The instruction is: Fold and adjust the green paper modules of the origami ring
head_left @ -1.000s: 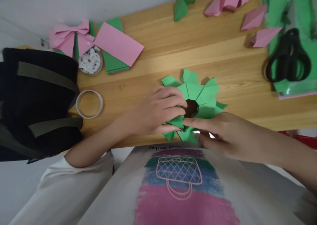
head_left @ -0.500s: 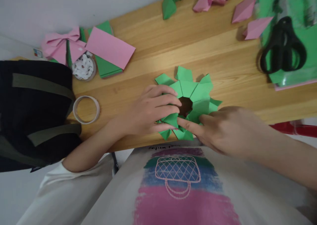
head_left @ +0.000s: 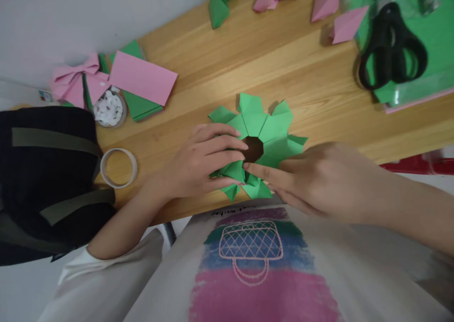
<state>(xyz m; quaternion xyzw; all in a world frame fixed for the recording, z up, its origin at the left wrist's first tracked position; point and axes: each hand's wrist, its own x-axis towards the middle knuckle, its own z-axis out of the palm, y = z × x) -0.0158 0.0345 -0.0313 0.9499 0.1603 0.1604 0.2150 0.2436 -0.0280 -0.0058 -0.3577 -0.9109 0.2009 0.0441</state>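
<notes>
A ring of folded green paper, with pointed flaps round its rim and a many-sided hole in the middle, is at the table's near edge. My left hand grips its left side, fingers lying across the top and reaching the hole, thumb at the near edge. From the right, my right hand holds the near right part. Its index finger is stretched out, the tip against a fold beside my left fingers. The other right fingers are curled and partly hidden.
Black scissors rest on green sheets at right. Pink folded pieces and a green one lie at the back. At left are a tape roll, a tub of white scraps, a pink paper stack and a black bag.
The whole view has shifted, so the table's things sit further left. Both hands stay on the green ring. More of the right hand's lower fingers shows below the index finger.
</notes>
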